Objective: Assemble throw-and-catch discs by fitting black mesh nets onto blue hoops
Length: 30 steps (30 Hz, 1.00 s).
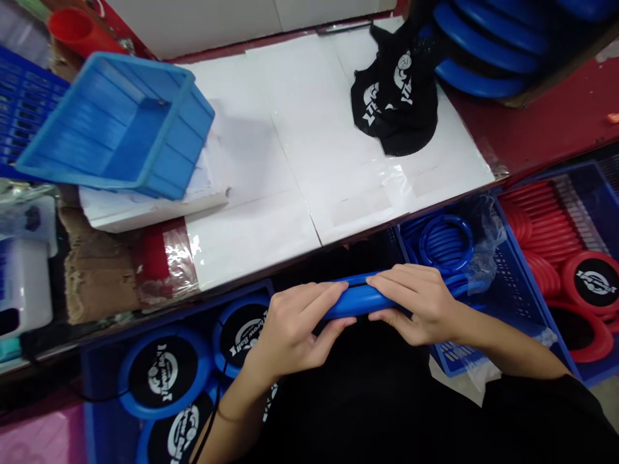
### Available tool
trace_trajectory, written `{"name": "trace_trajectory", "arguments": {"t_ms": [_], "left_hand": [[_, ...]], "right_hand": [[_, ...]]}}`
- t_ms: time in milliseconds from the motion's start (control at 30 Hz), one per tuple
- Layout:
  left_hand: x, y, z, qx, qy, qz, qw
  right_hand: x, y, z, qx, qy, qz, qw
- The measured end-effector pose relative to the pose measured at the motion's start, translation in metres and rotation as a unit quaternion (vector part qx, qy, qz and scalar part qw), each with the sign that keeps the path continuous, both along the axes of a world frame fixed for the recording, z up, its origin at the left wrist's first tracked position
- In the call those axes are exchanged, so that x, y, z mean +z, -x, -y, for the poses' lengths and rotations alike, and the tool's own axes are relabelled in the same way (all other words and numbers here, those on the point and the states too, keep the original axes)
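Observation:
Both hands grip a blue plastic ring (365,300), seen nearly edge-on just off the table's front edge. My left hand (300,325) pinches its left part, thumb below and fingers on top. On the right part, my right hand (418,303) holds it the same way, its fingertips close to those of the left. A thin dark line runs along the ring's upper edge between the fingertips. Whether black fabric sits inside the ring is hidden. Black fabric pieces (403,96) with white print lie at the far right of the white tabletop (271,142).
A light-blue bin (178,148) stands tilted on a white block at the left. Below left, a blue crate (97,361) holds several blue rings with printed black centres. At right are a crate of blue rings (447,243) and red rings (551,219). More blue rings (488,38) stand at the back right.

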<state>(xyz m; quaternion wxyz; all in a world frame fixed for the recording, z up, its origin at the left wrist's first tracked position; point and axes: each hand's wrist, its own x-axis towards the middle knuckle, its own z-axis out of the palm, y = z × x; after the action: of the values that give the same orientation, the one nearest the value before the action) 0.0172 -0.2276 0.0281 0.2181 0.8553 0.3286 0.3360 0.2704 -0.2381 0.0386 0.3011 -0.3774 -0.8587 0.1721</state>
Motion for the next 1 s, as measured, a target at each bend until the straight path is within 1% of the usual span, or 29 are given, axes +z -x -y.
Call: {"name": "trace_trajectory", "arguments": {"t_ms": [67,133,233,300,367,467,600,733,800,867,900,933,967,1000], "left_hand": [[0.001,0.002,-0.003,-0.003,0.019,0.007,1.0],[0.001,0.008,-0.005,-0.006,0.042,0.012,0.999],[-0.004,0.024,-0.009,-0.009,0.078,0.038,0.996],[-0.011,0.038,-0.011,-0.003,0.1,0.083,0.992],[-0.02,0.05,-0.013,0.0,0.116,0.133,0.984],[-0.034,0.058,-0.014,-0.007,0.134,0.18,0.974],[-0.045,0.058,-0.014,-0.01,0.159,0.209,0.965],[-0.047,0.06,-0.012,0.041,0.184,0.197,0.962],[-0.05,0.063,-0.007,0.079,0.202,0.188,0.958],[-0.057,0.065,0.001,0.141,0.196,0.18,0.953],[-0.062,0.064,0.006,0.184,0.179,0.179,0.95],[-0.067,0.063,0.012,0.227,0.157,0.178,0.945],[-0.072,0.061,0.017,0.27,0.133,0.179,0.937],[-0.075,0.059,0.022,0.304,0.111,0.18,0.929]], "right_hand": [[0.0,0.0,-0.005,0.011,0.014,0.001,1.0],[0.001,-0.005,-0.012,0.044,0.036,0.003,0.998],[0.0,-0.021,-0.02,0.082,0.103,0.015,0.991],[-0.004,-0.034,-0.022,0.079,0.144,0.012,0.986],[-0.009,-0.044,-0.019,0.066,0.173,-0.016,0.983],[-0.02,-0.046,-0.011,0.056,0.208,-0.068,0.974],[-0.03,-0.035,-0.003,0.052,0.196,-0.123,0.972],[-0.038,-0.036,-0.002,0.04,0.169,-0.168,0.97],[-0.051,-0.043,0.0,0.008,0.176,-0.201,0.964],[-0.071,-0.05,0.004,-0.068,0.19,-0.27,0.941],[-0.084,-0.053,0.006,-0.122,0.19,-0.326,0.918],[-0.097,-0.054,0.007,-0.175,0.191,-0.384,0.886],[-0.11,-0.054,0.007,-0.211,0.196,-0.432,0.855],[-0.122,-0.053,0.006,-0.224,0.212,-0.465,0.83]]}}
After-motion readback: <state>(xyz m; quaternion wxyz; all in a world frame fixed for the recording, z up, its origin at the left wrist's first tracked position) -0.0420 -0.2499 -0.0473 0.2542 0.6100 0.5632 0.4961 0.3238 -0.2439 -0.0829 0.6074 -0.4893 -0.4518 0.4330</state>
